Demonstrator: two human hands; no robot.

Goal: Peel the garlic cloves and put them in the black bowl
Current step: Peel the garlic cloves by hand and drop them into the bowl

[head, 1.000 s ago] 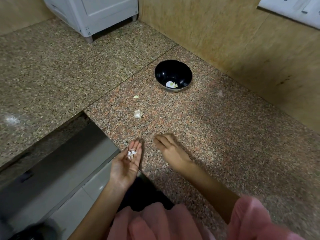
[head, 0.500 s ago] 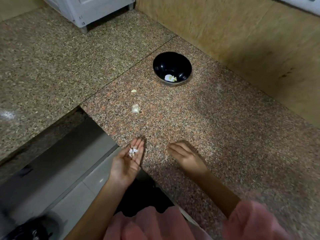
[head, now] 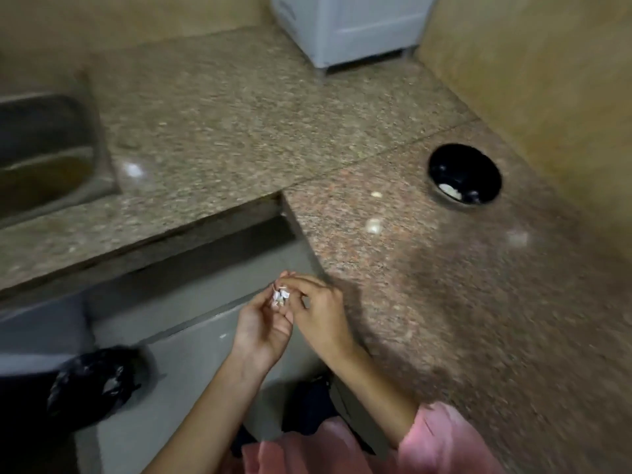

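1. Your two hands meet near the middle, just off the near edge of the counter. Your left hand lies palm up, fingers curled round one small clump of white garlic skins. Your right hand pinches that same clump from the right.
2. One black bowl stands far right on the counter, well apart from your hands. The peeled garlic in it is too blurred to count.
3. Two garlic pieces lie left of the bowl: a small piece and, nearer you, a bigger piece.
4. One sink is far left, and one black bag is near left.
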